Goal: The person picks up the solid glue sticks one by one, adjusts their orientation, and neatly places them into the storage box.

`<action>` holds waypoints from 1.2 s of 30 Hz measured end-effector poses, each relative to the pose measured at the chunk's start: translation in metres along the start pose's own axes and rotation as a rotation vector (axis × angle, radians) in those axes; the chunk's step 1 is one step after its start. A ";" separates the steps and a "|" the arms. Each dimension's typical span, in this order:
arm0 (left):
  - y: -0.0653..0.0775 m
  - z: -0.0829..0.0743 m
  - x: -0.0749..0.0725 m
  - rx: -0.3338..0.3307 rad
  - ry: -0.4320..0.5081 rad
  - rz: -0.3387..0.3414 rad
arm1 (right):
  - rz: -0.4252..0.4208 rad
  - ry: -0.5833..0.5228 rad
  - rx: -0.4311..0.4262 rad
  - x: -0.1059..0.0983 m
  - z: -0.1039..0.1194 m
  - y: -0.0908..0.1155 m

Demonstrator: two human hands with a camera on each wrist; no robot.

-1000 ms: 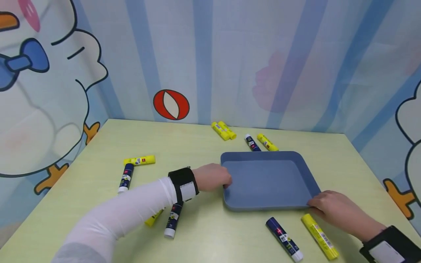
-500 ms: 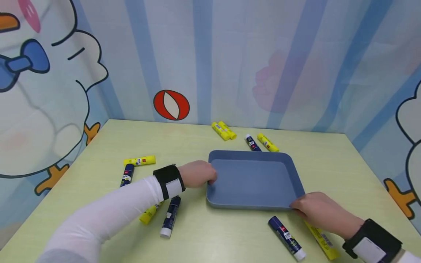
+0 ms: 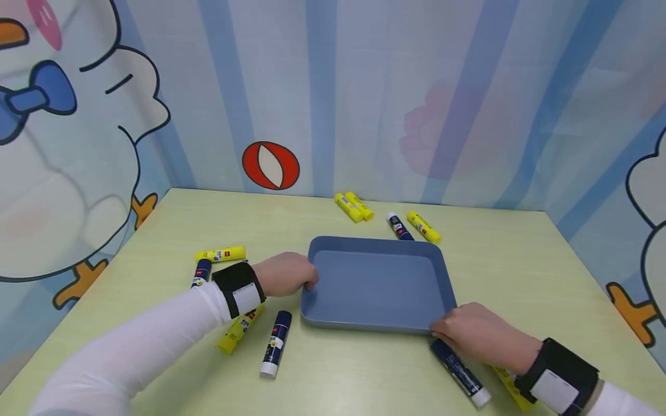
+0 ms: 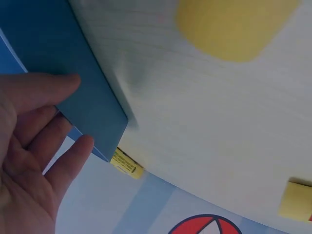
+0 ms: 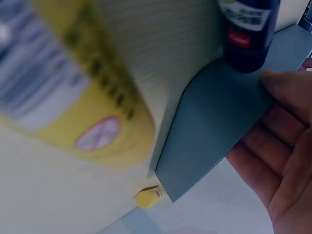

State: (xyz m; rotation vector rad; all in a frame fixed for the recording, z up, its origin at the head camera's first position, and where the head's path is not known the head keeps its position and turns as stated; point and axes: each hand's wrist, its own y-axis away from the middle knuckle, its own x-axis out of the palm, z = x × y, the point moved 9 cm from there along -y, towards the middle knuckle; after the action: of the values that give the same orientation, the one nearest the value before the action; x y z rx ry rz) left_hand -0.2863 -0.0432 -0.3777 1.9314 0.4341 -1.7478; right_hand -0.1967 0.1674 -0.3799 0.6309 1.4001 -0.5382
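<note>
A shallow blue-grey tray [image 3: 374,283] lies on the table between both hands. At its left edge, my left hand [image 3: 286,274] pinches the rim, thumb against the outer wall [image 4: 92,102] in the left wrist view. My right hand [image 3: 484,335] holds the near right corner, its thumb on the outside of the wall [image 5: 209,122]. Close by that thumb, a navy glue stick [image 3: 460,372] with a white cap lies against or just beside the tray; I cannot tell if they touch. A yellow glue stick [image 3: 510,387] is partly hidden beneath the right wrist.
Left of the tray lie a navy glue stick [image 3: 276,345], a yellow one [image 3: 241,329] partly under the left wrist, another yellow one [image 3: 221,254] and a half-covered navy one [image 3: 202,273]. Behind it are yellow glue sticks [image 3: 348,208] and a navy one [image 3: 399,226]. A patterned curtain [image 3: 359,115] bounds the table.
Both hands have slid the tray leftward across the table, keeping their hold on it. The right hand now reaches over the navy glue stick's end, and its wrist covers more of the yellow one.
</note>
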 end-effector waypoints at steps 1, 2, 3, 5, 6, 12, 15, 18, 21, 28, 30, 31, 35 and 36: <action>0.002 0.002 0.001 -0.005 0.000 0.001 | -0.001 0.002 -0.010 -0.001 0.002 -0.002; 0.004 0.004 0.002 -0.010 0.001 0.004 | -0.002 0.002 -0.017 -0.001 0.004 -0.004; 0.006 0.005 0.003 -0.014 0.000 0.007 | 0.000 0.002 -0.023 -0.001 0.006 -0.005; 0.010 0.008 0.003 -0.022 -0.002 0.007 | 0.001 0.004 -0.031 -0.001 0.008 -0.009; 0.011 0.009 0.004 -0.026 -0.006 0.007 | 0.002 0.004 -0.036 -0.002 0.009 -0.010; 0.018 0.011 0.002 -0.039 -0.019 0.000 | -0.008 -0.004 -0.055 -0.001 0.011 -0.015; 0.020 0.011 0.002 -0.046 -0.013 -0.004 | -0.025 0.002 -0.067 -0.002 0.012 -0.016; 0.021 0.012 0.003 -0.055 0.009 -0.007 | -0.045 0.005 -0.076 -0.004 0.014 -0.016; 0.024 0.014 0.001 -0.069 0.063 -0.012 | -0.056 0.000 -0.079 -0.005 0.014 -0.017; 0.031 0.031 -0.029 -0.194 0.278 -0.198 | -0.060 -0.006 -0.080 -0.006 0.014 -0.018; 0.033 0.045 -0.037 -0.303 0.351 -0.269 | -0.062 -0.013 -0.075 -0.007 0.014 -0.018; 0.035 0.053 -0.037 -0.370 0.391 -0.285 | -0.061 -0.019 -0.072 -0.008 0.013 -0.018; 0.037 0.079 -0.016 -0.616 0.567 -0.194 | -0.048 -0.045 -0.064 -0.007 0.012 -0.019; 0.036 0.082 -0.008 -0.655 0.599 -0.146 | -0.045 -0.050 -0.064 -0.007 0.012 -0.019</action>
State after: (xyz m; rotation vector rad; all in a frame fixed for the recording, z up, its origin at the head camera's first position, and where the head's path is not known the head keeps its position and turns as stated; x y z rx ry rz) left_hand -0.3358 -0.1180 -0.3690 1.8952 1.2094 -0.8765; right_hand -0.2017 0.1446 -0.3741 0.5318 1.3818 -0.5391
